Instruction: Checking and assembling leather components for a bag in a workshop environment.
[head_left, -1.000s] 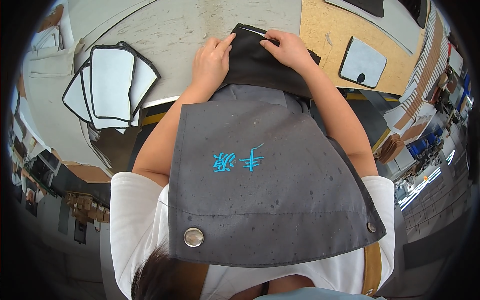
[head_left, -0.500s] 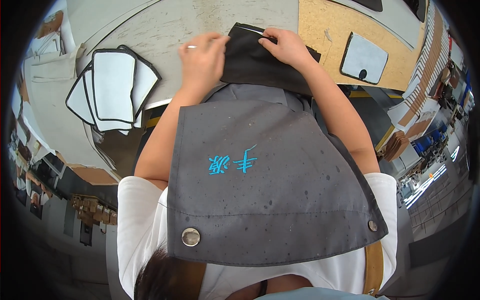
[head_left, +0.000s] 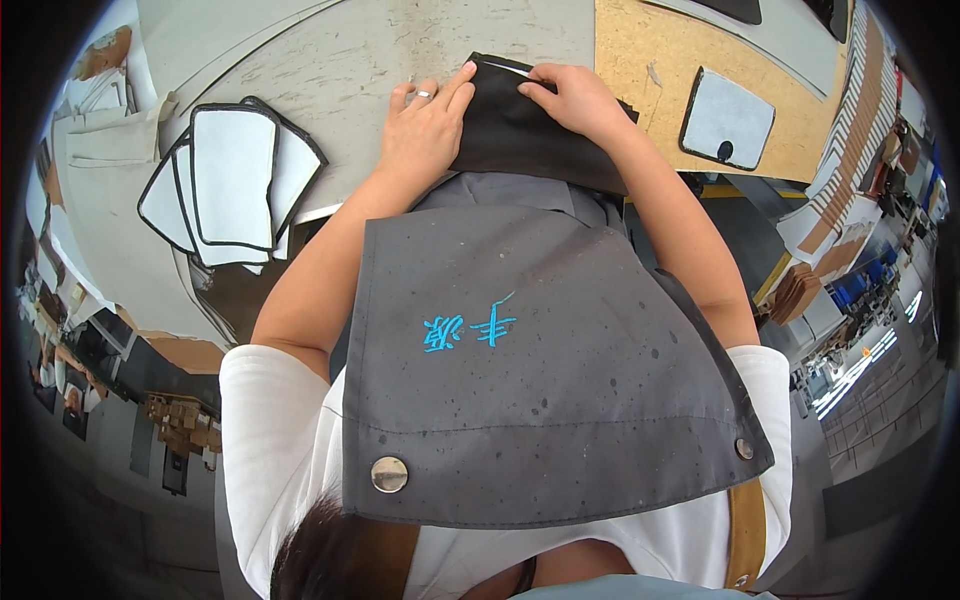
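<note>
A black sheet of leather-like material (head_left: 530, 130) lies at the table's near edge, its far edge folded over with a thin white strip showing along it. My right hand (head_left: 575, 100) pinches that far edge between thumb and fingers. At the sheet's far left corner rests my left hand (head_left: 425, 130), with a ring on one finger. Its index finger is stretched out and presses on the corner, while the other fingers are partly bent; its thumb is hidden.
Left of my hands lies a fanned stack of white panels with black borders (head_left: 233, 175). A similar single panel (head_left: 728, 118) with a dark round spot lies at the right on a tan board (head_left: 640, 130). My grey apron (head_left: 540, 380) hangs below the table edge.
My left hand was blurred in motion beside the sheet's left edge; now its index finger is down on the far left corner. The right hand keeps its pinch in nearly the same place.
</note>
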